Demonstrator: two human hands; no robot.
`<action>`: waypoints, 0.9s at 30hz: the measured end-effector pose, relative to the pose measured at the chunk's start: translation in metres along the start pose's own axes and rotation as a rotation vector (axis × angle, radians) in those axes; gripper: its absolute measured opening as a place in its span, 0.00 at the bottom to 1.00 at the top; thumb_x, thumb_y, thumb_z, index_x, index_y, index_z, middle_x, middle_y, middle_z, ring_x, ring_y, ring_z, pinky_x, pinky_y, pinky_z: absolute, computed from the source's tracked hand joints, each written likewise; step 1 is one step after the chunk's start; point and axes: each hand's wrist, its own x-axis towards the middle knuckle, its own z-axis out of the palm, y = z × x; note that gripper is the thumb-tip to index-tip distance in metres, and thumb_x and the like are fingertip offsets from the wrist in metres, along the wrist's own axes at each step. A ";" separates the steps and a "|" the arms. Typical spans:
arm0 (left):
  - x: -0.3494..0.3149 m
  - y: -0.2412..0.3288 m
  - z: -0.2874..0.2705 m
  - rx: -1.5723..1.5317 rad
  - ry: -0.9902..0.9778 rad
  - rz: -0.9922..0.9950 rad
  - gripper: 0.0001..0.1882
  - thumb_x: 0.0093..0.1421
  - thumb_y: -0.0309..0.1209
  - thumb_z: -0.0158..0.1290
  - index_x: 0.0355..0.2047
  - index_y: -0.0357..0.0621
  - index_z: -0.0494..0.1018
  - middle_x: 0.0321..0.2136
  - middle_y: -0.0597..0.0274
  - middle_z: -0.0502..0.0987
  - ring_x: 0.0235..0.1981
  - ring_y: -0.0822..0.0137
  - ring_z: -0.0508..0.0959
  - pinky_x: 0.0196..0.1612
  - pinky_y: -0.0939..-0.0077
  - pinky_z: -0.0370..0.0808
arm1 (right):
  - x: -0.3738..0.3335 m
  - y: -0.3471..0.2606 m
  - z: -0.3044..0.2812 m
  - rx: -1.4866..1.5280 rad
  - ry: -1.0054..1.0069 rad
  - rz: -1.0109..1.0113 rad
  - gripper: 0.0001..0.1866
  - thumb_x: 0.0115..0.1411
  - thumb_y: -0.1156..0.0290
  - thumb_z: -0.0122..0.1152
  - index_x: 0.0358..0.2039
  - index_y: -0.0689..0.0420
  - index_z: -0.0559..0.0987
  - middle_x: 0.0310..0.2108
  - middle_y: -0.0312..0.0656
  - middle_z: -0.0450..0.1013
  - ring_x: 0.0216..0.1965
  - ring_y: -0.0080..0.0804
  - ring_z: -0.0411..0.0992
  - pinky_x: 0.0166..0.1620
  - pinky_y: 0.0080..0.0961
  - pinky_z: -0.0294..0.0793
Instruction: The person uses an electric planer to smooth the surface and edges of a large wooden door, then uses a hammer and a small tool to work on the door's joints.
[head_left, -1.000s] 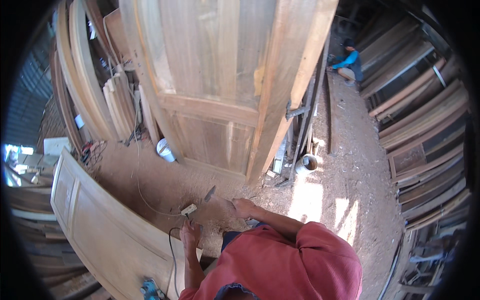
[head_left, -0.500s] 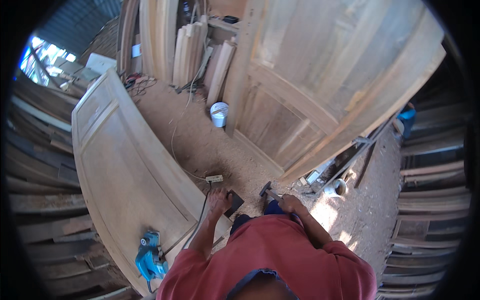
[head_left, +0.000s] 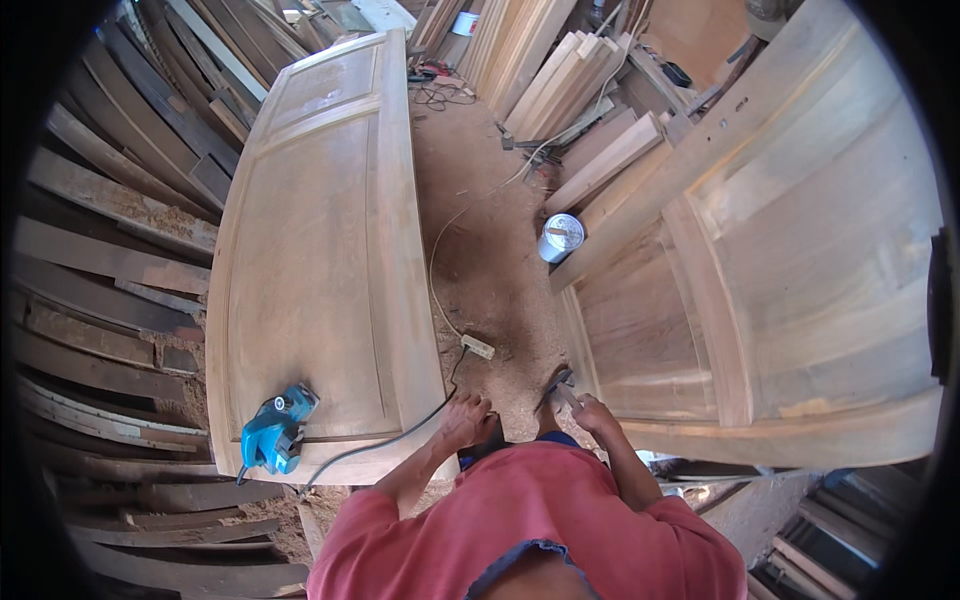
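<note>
My right hand (head_left: 597, 415) is closed around the handle of a hammer (head_left: 570, 396), its dark head pointing away from me, low over the floor in front of my legs. My left hand (head_left: 463, 421) is at the near right corner of a pale wooden door panel (head_left: 310, 250) lying flat. Its fingers are closed on a dark flat piece (head_left: 494, 434), partly hidden by the hand and my shirt. On the panel's near left part rests a blue electric planer (head_left: 276, 432). Its dark cord runs past my left forearm to a power strip (head_left: 478, 347) on the floor.
A second wooden door (head_left: 660, 310) stands tilted on my right. Beside its far edge is a white bucket (head_left: 560, 238). Stacked boards (head_left: 110, 270) line the left side. Upright planks (head_left: 570, 85) and loose cables (head_left: 440, 90) are at the back. A pale cord (head_left: 437, 270) crosses the dirt floor.
The view has turned to the right, so the flat panel now appears more upright. The hammer stays in my right hand and the dark piece in my left, now less visible.
</note>
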 end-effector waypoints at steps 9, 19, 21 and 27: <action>0.023 0.026 -0.004 -0.079 0.172 -0.353 0.08 0.58 0.37 0.56 0.31 0.47 0.78 0.25 0.54 0.80 0.30 0.50 0.82 0.34 0.54 0.78 | 0.141 0.045 -0.084 0.175 -0.296 -0.055 0.12 0.58 0.69 0.55 0.38 0.64 0.78 0.24 0.45 0.74 0.25 0.36 0.72 0.28 0.39 0.69; 0.151 0.017 -0.024 -0.240 0.421 -0.732 0.09 0.64 0.34 0.53 0.39 0.43 0.74 0.41 0.44 0.79 0.44 0.43 0.78 0.46 0.48 0.73 | 0.244 -0.002 -0.141 0.638 -0.403 0.039 0.29 0.58 0.82 0.50 0.62 0.63 0.65 0.30 0.44 0.72 0.22 0.33 0.73 0.27 0.35 0.78; 0.181 0.003 -0.053 0.009 0.505 -0.779 0.08 0.63 0.33 0.52 0.39 0.43 0.74 0.48 0.43 0.77 0.50 0.43 0.75 0.52 0.46 0.70 | 0.270 -0.026 -0.153 0.682 -0.424 0.028 0.32 0.57 0.83 0.50 0.65 0.63 0.63 0.31 0.46 0.72 0.23 0.35 0.74 0.27 0.37 0.80; 0.245 -0.124 -0.089 0.258 0.671 -0.798 0.15 0.63 0.36 0.53 0.39 0.35 0.71 0.61 0.25 0.63 0.63 0.30 0.62 0.65 0.37 0.58 | 0.392 -0.097 -0.178 0.868 -0.464 -0.010 0.30 0.56 0.85 0.48 0.62 0.63 0.65 0.28 0.49 0.74 0.24 0.40 0.76 0.27 0.41 0.79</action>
